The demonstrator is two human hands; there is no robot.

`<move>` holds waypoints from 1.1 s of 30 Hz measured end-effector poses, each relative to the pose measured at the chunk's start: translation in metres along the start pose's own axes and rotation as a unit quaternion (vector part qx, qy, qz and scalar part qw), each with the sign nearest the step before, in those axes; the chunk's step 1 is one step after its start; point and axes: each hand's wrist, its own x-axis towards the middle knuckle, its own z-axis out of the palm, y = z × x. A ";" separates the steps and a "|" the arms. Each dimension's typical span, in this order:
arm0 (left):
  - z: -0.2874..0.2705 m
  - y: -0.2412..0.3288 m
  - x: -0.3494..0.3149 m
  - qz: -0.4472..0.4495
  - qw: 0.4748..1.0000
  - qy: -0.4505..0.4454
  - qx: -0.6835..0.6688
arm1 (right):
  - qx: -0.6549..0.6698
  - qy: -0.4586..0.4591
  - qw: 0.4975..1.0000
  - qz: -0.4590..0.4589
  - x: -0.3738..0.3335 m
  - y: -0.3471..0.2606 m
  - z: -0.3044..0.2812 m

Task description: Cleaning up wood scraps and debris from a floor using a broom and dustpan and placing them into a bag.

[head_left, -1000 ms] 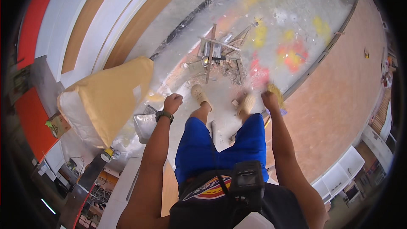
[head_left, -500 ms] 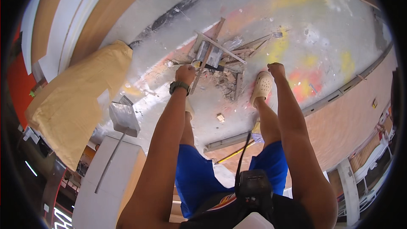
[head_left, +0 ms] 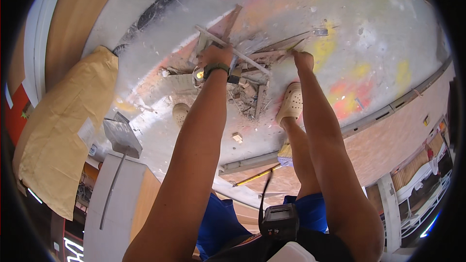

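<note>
Over a heap of debris on the floor, my left hand, with a watch on its wrist, is closed where a brown wooden strip runs into it; its fingertips are hidden. A pale wooden strip slants across the heap just right of that hand. My right hand is curled closed at the heap's right side, near the end of a thin strip. Whatever its fingers hold is too small to make out. Broken wood, rubble and a piece of clear plastic make up the heap.
A long-handled dustpan stands left, beside a white cabinet. Behind it leans a large brown paper-wrapped package. My clog is just below my right hand. A small wood block and a metal piece lie on the floor.
My left hand has reached farther forward into the heap, onto the brown strip. My right hand has moved forward and left toward the thin strip. The whole view has shifted, and my left clog shows more.
</note>
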 end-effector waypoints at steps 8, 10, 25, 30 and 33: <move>0.014 -0.014 -0.005 0.041 0.997 0.029 0.053 | 0.090 -0.001 0.990 0.105 -0.006 -0.021 0.000; 0.010 -0.019 -0.011 0.084 0.993 0.077 -0.015 | 0.099 -0.001 0.986 0.135 -0.020 -0.042 0.001; -0.060 -0.097 -0.006 0.173 0.933 0.129 -0.287 | 0.046 0.033 0.997 -0.048 -0.034 -0.006 0.010; -0.059 -0.129 -0.003 0.173 0.921 0.141 -0.319 | -0.092 0.185 0.939 -0.275 -0.077 -0.035 0.012; -0.053 -0.141 -0.005 0.198 0.913 0.175 -0.312 | -0.212 0.080 0.848 -0.478 -0.072 -0.041 0.011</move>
